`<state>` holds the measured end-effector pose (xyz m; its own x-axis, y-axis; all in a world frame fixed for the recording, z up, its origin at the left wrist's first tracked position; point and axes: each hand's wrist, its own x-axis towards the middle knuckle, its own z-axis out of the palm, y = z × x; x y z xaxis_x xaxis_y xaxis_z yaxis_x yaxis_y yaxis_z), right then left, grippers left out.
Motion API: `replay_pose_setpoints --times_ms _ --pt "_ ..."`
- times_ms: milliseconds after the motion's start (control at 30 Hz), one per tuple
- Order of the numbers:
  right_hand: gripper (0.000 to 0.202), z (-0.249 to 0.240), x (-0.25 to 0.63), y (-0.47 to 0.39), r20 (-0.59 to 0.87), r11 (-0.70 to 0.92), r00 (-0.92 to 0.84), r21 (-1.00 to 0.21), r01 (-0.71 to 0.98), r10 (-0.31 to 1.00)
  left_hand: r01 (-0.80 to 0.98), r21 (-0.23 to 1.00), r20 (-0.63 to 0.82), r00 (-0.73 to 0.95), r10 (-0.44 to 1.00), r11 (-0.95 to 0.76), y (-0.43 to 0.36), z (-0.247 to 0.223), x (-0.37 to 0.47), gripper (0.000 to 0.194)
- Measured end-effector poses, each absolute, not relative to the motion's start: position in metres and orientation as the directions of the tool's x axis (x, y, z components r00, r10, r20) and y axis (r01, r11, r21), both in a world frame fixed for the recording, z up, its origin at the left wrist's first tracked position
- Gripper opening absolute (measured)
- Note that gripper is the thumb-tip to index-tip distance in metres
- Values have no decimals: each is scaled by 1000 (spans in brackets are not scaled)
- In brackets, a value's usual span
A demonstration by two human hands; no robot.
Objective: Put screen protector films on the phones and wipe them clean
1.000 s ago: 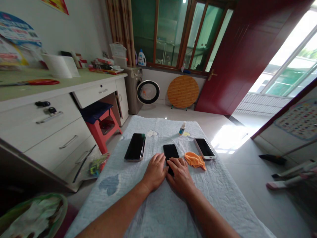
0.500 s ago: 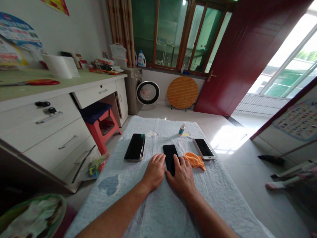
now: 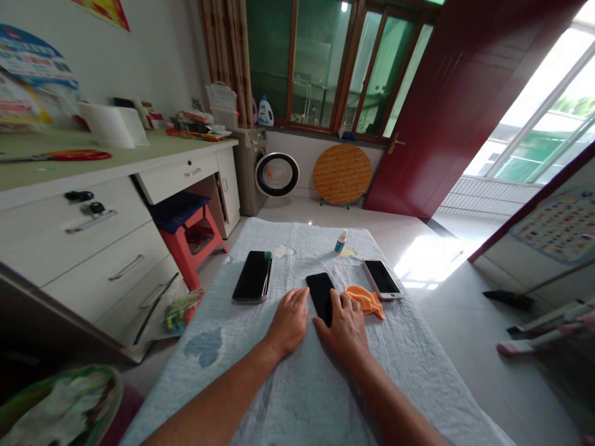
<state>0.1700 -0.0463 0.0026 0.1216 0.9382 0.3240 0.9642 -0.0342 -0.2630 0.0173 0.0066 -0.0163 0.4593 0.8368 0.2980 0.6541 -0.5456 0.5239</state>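
Note:
A black smartphone (image 3: 320, 294) lies screen up on the cloth-covered table, slightly tilted in its direction. My right hand (image 3: 344, 323) grips its lower right part, with the thumb at the bottom end and the fingers along the right edge. Just left of the phone rests my left hand (image 3: 289, 322), its fingers stretched out and close together, a small gap away from the phone. An orange cloth (image 3: 365, 300) lies crumpled beside my right fingers. Farther left is a stack of dark phones (image 3: 253, 277), and on the right a white-framed phone (image 3: 382, 279).
A small spray bottle (image 3: 341, 242) stands toward the far end of the light blue tablecloth (image 3: 297, 396). Left of the table are a red stool (image 3: 198, 238), a white desk (image 3: 186, 155) and a waste bin (image 3: 118, 387). A washing machine (image 3: 251, 167) has its door open.
The phone has turned slightly, its lower end swinging right with my right hand. My left hand has come away from the phone's left edge, a little to the left.

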Motion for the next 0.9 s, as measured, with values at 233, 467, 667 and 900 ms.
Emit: replay_pose_setpoints --times_ms 233,467,667,900 --pt "65 11 172 -48 364 -11 138 -329 944 921 618 551 334 451 827 -560 7 -19 15 55" --pt "65 22 189 -51 478 75 119 -368 927 870 609 588 346 405 846 -532 9 -24 12 63" --pt "62 44 248 -30 517 -93 293 -377 921 804 623 555 339 436 834 -551 11 -33 11 60" --pt "66 46 324 1 453 -335 439 -294 895 776 617 565 338 432 836 -547 11 -38 12 66"
